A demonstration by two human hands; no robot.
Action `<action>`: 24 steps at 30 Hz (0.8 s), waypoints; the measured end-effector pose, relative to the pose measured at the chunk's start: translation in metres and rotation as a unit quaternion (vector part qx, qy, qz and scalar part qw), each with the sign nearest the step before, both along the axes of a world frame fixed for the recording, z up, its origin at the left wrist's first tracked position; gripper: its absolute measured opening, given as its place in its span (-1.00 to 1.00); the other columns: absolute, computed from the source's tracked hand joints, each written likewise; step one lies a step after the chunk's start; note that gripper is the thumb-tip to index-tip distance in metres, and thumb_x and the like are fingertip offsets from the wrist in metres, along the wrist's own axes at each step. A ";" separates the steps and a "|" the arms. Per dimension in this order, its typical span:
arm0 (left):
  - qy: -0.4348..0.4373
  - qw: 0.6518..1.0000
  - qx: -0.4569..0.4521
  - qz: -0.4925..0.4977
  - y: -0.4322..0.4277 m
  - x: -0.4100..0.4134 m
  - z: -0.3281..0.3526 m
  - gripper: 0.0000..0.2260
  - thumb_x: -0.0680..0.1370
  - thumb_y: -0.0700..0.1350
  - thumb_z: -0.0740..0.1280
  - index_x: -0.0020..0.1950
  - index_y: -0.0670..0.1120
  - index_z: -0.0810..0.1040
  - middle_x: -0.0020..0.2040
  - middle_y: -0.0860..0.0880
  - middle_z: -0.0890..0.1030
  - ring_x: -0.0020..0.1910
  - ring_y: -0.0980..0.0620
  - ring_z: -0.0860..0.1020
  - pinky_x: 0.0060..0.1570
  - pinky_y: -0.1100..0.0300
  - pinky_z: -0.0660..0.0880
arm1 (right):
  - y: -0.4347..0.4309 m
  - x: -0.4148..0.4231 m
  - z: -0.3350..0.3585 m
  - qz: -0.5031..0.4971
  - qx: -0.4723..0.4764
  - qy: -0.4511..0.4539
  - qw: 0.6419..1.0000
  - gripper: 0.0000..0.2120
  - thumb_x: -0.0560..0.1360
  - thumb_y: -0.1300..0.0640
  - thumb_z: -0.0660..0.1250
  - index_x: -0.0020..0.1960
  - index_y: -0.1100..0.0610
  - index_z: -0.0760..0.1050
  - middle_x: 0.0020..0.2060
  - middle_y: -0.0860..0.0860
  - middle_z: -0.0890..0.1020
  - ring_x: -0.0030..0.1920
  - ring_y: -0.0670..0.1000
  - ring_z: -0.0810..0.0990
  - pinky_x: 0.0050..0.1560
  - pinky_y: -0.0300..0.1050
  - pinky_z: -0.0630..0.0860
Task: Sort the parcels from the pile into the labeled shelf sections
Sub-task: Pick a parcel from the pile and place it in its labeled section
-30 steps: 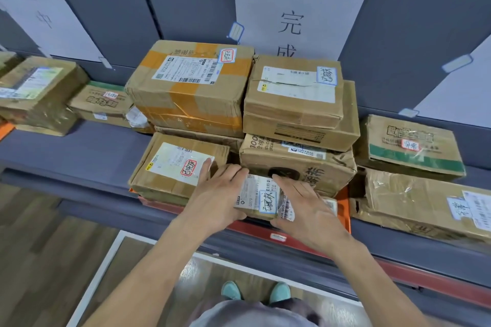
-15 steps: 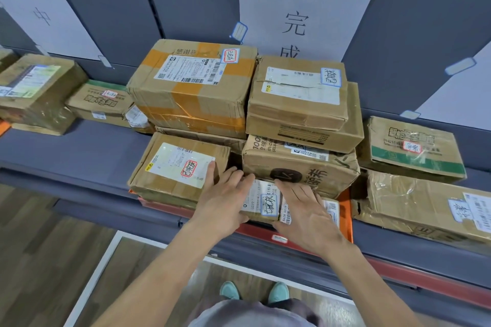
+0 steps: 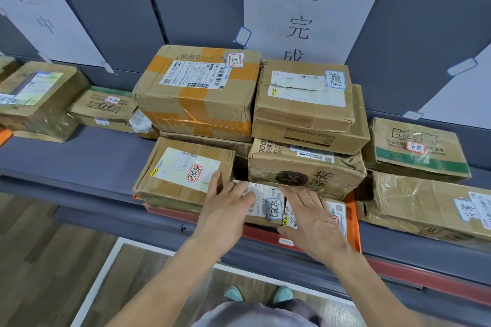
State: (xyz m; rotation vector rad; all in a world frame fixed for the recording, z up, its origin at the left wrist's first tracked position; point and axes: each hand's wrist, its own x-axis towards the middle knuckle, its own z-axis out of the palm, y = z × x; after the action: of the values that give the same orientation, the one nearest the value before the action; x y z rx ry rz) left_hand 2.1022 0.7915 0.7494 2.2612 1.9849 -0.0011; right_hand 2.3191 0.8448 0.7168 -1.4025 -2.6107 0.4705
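Observation:
A small parcel [image 3: 268, 203] with a white barcode label and a blue-framed sticker lies at the front of the shelf [image 3: 79, 156], under the middle wall sign [image 3: 305, 8]. My left hand [image 3: 225, 210] rests on its left end with straight fingers. My right hand [image 3: 310, 218] lies flat on its right end, over a second white label. The parcel sits below a crumpled brown box [image 3: 305, 167] and beside a brown box [image 3: 183, 172] with a red-framed sticker. Its lower part is hidden by my hands.
Two taped boxes [image 3: 199, 90] [image 3: 305, 95] are stacked behind. More parcels lie to the right [image 3: 417, 148] [image 3: 425, 204] and left [image 3: 34, 98] [image 3: 103, 109]. An orange tray edge [image 3: 354, 220] shows under the pile. A wall sign [image 3: 39, 8] hangs at left. Wooden floor lies below.
Both hands have pushed the small parcel a little further in under the crumpled box. The view has shifted slightly closer.

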 end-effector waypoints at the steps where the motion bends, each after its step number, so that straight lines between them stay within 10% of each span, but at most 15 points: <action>1: 0.001 1.000 -0.001 -0.002 0.001 0.001 0.001 -0.70 0.54 -0.21 0.40 0.23 0.05 0.52 0.24 0.10 0.44 0.30 0.01 0.42 0.57 -0.19 -0.26 | 0.001 -0.001 0.000 0.008 -0.002 0.005 1.000 -0.14 0.47 -0.08 0.49 0.62 -0.04 0.10 0.49 -0.08 0.31 0.50 -0.04 0.19 0.52 -0.16 0.04; 7: -0.014 1.000 0.006 -0.018 -0.001 0.005 0.003 -0.69 0.54 -0.22 0.38 0.25 0.04 0.55 0.35 0.07 0.44 0.43 0.02 0.37 0.55 -0.21 -0.31 | 0.003 0.001 0.001 0.010 -0.034 0.037 0.999 -0.10 0.47 -0.03 0.51 0.64 -0.06 0.06 0.53 -0.11 0.25 0.53 -0.08 0.15 0.53 -0.24 0.04; 13: -0.085 0.991 0.103 0.003 -0.022 -0.013 0.002 -0.72 0.39 -0.19 0.59 0.07 -0.03 0.70 0.32 -0.06 0.57 0.45 -0.12 0.43 0.48 -0.25 0.29 | -0.009 0.000 -0.001 0.014 -0.001 0.027 1.000 -0.24 0.53 -0.16 0.39 0.62 -0.05 0.15 0.57 -0.09 0.19 0.57 -0.04 0.10 0.59 -0.05 0.07; 24: -0.110 0.985 0.128 0.025 -0.036 -0.031 0.000 -0.66 0.46 -0.24 0.55 0.22 -0.08 0.67 0.43 -0.09 0.51 0.43 -0.13 0.47 0.45 -0.14 0.41 | -0.001 -0.030 -0.002 0.025 0.035 -0.040 0.998 -0.31 0.50 -0.19 0.39 0.54 0.04 0.32 0.46 0.09 0.40 0.46 0.14 0.34 0.53 0.08 0.21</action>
State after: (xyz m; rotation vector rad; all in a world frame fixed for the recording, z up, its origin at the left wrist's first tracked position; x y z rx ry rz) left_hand 2.0713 0.7559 0.7496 2.2365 2.0198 0.5139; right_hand 2.2895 0.8434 0.7149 -1.3642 -2.7039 0.3319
